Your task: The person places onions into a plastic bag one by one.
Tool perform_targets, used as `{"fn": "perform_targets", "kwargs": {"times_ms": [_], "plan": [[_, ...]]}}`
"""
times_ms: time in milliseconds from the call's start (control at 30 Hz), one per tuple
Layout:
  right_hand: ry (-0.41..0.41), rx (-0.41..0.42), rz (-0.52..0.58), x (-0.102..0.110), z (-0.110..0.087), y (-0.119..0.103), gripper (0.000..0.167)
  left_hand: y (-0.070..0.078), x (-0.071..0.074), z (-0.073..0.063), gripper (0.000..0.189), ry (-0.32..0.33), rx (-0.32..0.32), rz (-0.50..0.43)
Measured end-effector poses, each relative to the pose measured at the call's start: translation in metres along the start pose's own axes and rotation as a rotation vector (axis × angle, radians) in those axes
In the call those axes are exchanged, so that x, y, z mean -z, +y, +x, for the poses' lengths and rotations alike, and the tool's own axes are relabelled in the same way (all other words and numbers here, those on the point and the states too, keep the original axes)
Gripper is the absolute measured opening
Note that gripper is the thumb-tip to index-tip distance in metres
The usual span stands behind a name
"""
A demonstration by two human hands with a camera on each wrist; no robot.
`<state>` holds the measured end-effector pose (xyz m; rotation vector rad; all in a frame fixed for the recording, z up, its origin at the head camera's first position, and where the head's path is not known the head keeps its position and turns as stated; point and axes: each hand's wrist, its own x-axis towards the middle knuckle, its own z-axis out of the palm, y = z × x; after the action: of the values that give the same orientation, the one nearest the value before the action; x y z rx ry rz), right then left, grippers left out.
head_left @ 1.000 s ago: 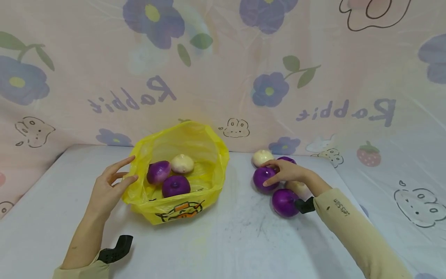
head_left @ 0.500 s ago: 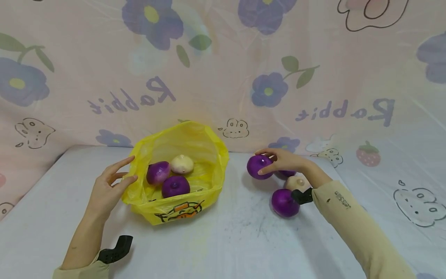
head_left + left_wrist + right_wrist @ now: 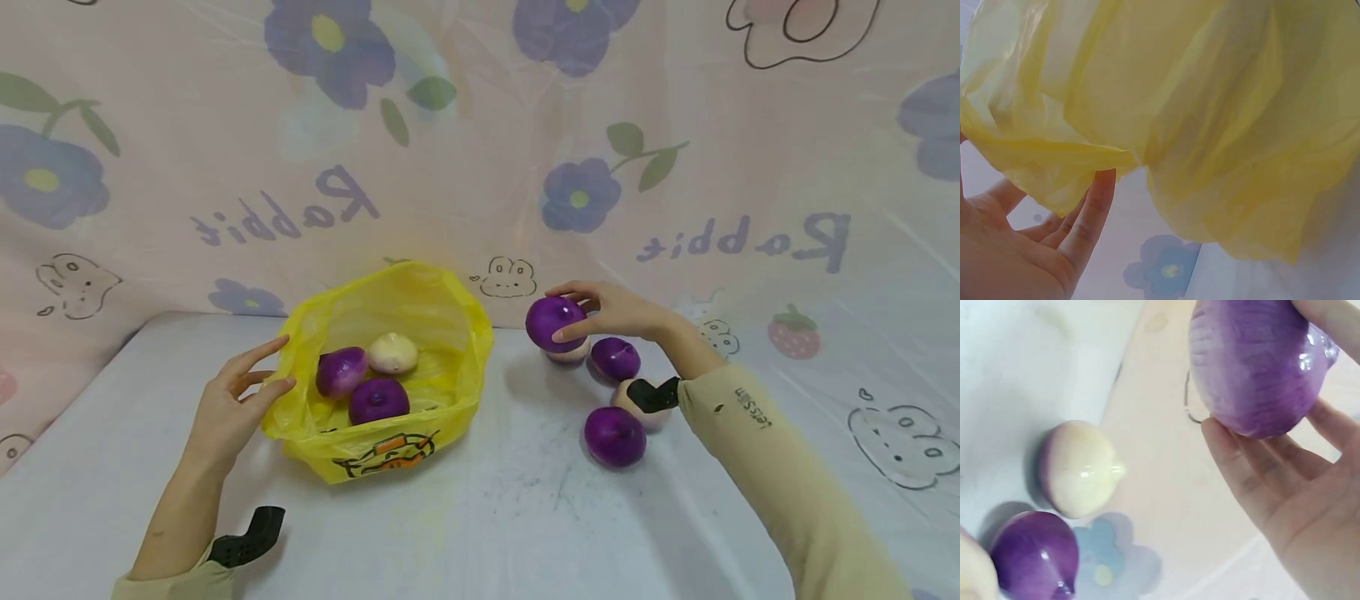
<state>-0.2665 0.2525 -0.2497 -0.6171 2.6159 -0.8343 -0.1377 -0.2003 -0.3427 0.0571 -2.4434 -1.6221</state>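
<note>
My right hand (image 3: 622, 315) grips a purple onion (image 3: 553, 321) between thumb and fingers, raised above the table. In the right wrist view the fingers curve under this onion (image 3: 1260, 369). Straight fingers of my left hand (image 3: 221, 408) touch the left rim of a yellow plastic bag (image 3: 450, 421); in the left wrist view a fingertip meets the plastic (image 3: 1210, 125). Inside the bag, whose mouth gapes, lie a purple-and-white onion (image 3: 341, 372), a pale onion (image 3: 392, 353) and a dark purple onion (image 3: 378, 402).
Right of the bag sit a pale onion (image 3: 567, 353), partly hidden by the held one, a purple onion (image 3: 617, 360), another pale onion (image 3: 647, 410) and a front purple onion (image 3: 615, 437). A printed cloth (image 3: 450, 167) hangs behind the white table (image 3: 510, 517).
My right hand has taken hold of the purple onion and lifted it up, back and slightly left, off the group. My left hand and the bag stay where they were.
</note>
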Motion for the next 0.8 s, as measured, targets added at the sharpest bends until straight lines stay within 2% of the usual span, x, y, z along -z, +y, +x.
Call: {"fn": "perform_targets", "kwargs": {"times_ms": [233, 800], "plan": [[0.021, 0.011, -0.010, 0.008, 0.004, -0.016, 0.071, 0.002, 0.000, 0.000, 0.053, -0.003, 0.008, 0.003], [-0.003, 0.181, 0.068, 0.008, 0.022, -0.085, 0.066, 0.002, 0.000, -0.001, 0.053, -0.007, -0.016, -0.001]]}}
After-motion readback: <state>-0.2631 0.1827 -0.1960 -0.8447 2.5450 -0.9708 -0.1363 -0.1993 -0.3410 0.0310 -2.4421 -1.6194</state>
